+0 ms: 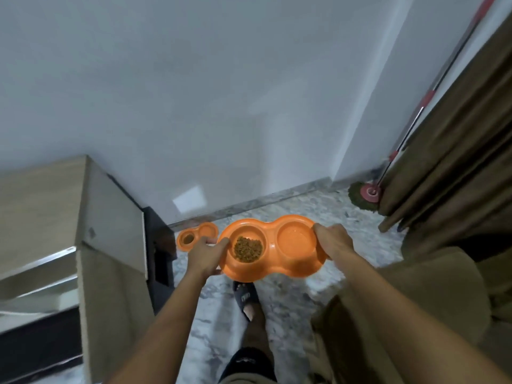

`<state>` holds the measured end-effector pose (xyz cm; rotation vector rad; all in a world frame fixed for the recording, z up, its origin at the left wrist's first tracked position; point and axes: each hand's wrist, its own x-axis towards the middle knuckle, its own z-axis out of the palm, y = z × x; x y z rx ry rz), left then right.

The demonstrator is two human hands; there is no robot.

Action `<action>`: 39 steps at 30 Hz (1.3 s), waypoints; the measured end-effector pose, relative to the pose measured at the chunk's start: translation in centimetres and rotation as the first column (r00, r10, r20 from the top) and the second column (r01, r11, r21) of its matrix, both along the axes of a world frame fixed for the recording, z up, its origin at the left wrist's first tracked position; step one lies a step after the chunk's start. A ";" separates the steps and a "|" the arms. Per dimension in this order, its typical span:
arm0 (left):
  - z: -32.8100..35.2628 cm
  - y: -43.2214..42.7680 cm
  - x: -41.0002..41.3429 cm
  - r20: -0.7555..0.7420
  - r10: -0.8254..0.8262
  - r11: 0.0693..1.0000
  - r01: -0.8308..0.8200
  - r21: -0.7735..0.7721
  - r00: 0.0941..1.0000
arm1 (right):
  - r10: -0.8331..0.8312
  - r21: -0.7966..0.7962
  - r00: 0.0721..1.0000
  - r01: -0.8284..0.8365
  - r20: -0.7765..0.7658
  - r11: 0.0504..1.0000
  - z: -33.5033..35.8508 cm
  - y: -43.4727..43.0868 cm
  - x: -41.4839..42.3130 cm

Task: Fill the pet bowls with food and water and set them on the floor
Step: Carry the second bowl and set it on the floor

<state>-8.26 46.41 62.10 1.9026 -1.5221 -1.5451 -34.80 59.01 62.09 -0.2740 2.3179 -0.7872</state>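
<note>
I carry an orange double pet bowl (273, 268) level in the air above the marble floor. Its left well holds brown kibble (247, 250); its right well holds clear water (297, 239). My left hand (206, 254) grips the bowl's left end with the thumb over the rim. My right hand (331, 241) grips the right end. A second orange double bowl (197, 235) lies on the floor by the wall, to the left, with kibble in its near well.
A wooden cabinet (91, 217) with a dark base stands at the left. A brown sofa arm (415, 300) is at the right, brown curtains (457, 151) behind it. A mop (368, 194) leans in the far corner. My sandalled foot (248, 299) is below the bowl.
</note>
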 end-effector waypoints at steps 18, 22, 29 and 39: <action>-10.8 -25.0 -9.1 0.105 0.100 0.990 -0.109 0.085 0.989 | 0.172 0.038 0.980 -0.176 0.103 0.984 -14.0 -30.1 -10.5; -21.2 -29.7 -10.7 0.114 0.112 0.985 -0.126 0.121 0.987 | 0.208 0.046 0.973 -0.213 0.097 0.976 -22.4 -35.5 -13.0; -37.0 -35.3 -14.3 0.130 0.155 0.974 -0.174 0.145 0.979 | 0.240 0.070 0.966 -0.247 0.097 0.966 -39.4 -41.5 -16.1; -59.7 -40.8 -17.1 0.220 0.134 0.959 -0.182 0.216 0.966 | 0.228 0.141 0.968 -0.241 0.105 0.960 -64.7 -46.6 -17.5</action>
